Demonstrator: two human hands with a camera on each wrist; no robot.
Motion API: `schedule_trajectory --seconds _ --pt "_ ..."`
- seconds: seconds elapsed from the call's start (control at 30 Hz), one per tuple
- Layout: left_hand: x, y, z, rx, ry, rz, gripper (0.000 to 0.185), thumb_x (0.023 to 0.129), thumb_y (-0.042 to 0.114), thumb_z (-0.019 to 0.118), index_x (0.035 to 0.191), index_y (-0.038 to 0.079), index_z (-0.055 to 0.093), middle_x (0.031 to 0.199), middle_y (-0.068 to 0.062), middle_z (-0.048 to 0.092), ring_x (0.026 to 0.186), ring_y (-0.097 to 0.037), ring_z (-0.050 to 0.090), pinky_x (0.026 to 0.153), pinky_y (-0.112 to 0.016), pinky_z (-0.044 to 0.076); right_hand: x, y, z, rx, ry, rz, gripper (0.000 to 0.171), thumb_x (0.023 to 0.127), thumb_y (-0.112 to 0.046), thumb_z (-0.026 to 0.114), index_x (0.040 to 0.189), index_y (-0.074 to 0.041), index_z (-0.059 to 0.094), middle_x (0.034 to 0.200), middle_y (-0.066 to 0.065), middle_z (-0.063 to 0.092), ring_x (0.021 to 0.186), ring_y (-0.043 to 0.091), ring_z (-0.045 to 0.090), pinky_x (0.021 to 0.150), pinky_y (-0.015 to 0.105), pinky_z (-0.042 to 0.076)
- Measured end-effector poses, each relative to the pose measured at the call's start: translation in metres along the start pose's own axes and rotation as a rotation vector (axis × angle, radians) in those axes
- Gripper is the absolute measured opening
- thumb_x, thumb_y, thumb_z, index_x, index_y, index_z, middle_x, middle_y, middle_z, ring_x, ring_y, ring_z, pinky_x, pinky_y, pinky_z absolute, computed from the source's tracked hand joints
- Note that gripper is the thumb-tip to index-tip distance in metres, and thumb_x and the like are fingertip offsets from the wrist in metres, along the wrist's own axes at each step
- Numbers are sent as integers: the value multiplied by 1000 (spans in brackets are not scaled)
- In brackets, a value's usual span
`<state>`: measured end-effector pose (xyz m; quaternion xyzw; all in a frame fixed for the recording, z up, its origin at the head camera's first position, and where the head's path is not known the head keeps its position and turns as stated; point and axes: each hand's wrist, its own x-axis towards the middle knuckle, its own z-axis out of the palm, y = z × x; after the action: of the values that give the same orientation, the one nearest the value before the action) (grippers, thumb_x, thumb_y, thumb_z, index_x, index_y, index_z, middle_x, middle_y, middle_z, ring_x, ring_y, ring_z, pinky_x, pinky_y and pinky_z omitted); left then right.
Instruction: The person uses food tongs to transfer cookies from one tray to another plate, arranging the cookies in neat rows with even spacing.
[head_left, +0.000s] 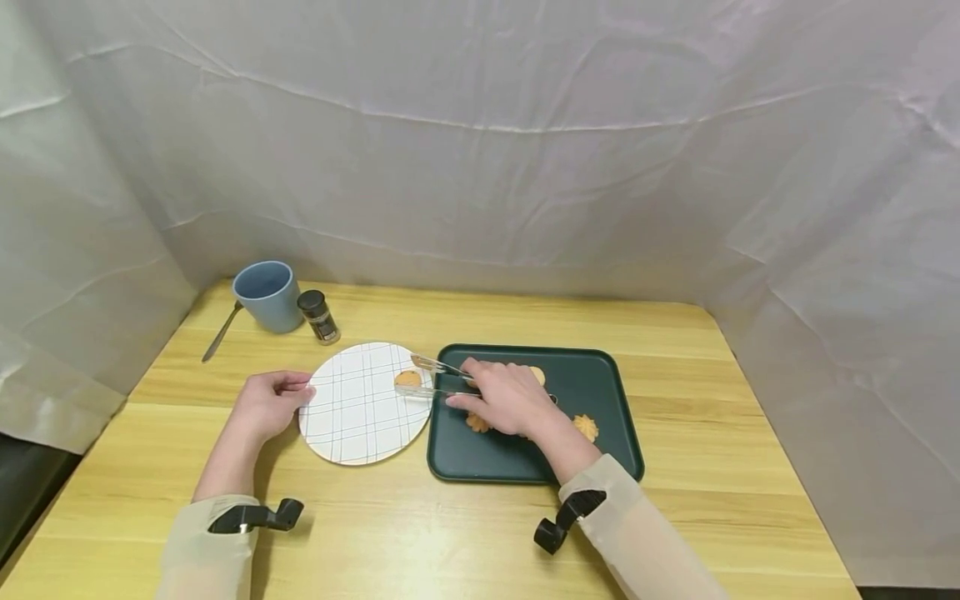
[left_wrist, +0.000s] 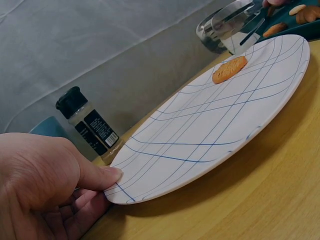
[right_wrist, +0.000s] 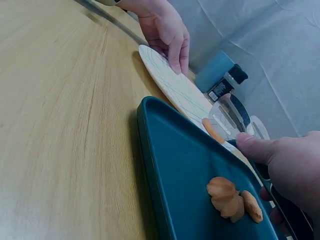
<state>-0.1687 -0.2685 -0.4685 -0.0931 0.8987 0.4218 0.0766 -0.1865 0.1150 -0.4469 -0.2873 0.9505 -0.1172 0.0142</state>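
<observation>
My left hand [head_left: 273, 404] pinches the left rim of a round white plate [head_left: 360, 425] with blue lines, thumb on top and fingers below. One oval cookie [left_wrist: 230, 69] lies near the plate's far side. In my right hand [head_left: 513, 396] is a pair of tongs [head_left: 429, 363] with clear, wide ends. Those ends stand spread over the plate's right side, close to the cookie and with nothing between them in the left wrist view. Below the right hand is a dark green tray [head_left: 600, 379] with several cookies, including a flower-shaped one [head_left: 586, 427]; the hand hides some.
At the back left stand a blue mug [head_left: 276, 307] and a spice jar [head_left: 321, 321] with a black lid, just behind the plate. A thin dark utensil handle [head_left: 222, 332] lies left of the mug. Grey cloth [head_left: 480, 183] hangs along the wooden table's back and sides.
</observation>
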Motion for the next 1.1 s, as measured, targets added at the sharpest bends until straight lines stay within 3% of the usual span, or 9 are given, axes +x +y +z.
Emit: schedule_trajectory --seconds 0.2,0.47,0.7,0.8,0.9,1.1 --pt "0 0 0 8 2 3 37 105 18 67 132 -7 67 124 -25 69 104 -32 62 80 -34 49 -11 4 -5 13 4 20 61 103 -66 56 136 -16 64 110 -2 74 66 10 59 53 30 44" --pt "-2 1 2 -4 4 4 37 104 17 67 132 -7 67 124 -25 69 105 -31 62 79 -32 49 -29 15 -15 6 28 45 60 101 -64 60 132 -13 65 83 -7 64 61 10 53 53 32 43" --pt "-1 1 2 -1 5 2 38 105 18 67 133 -7 66 125 -25 68 105 -31 62 79 -32 49 -47 30 -25 16 29 97 65 101 -65 59 138 -12 65 110 2 75 71 13 63 59 33 49" --pt "-1 0 1 -3 0 -6 39 105 19 67 134 -7 66 126 -25 68 106 -32 61 80 -33 49 -53 38 -30 11 30 108 66 101 -67 59 138 -12 65 96 -3 72 66 11 60 56 32 46" --pt "-1 0 1 -1 -1 -9 39 105 19 68 134 -7 66 126 -25 68 106 -32 62 80 -33 49 -60 46 -35 15 32 112 67 101 -67 58 136 -11 64 77 -9 59 58 9 52 51 32 41" --pt "0 0 1 2 3 -6 38 104 18 68 134 -6 66 124 -24 69 105 -31 62 79 -32 49 -70 60 -43 34 45 134 69 100 -69 57 138 -11 63 69 -12 53 57 9 50 52 34 41"
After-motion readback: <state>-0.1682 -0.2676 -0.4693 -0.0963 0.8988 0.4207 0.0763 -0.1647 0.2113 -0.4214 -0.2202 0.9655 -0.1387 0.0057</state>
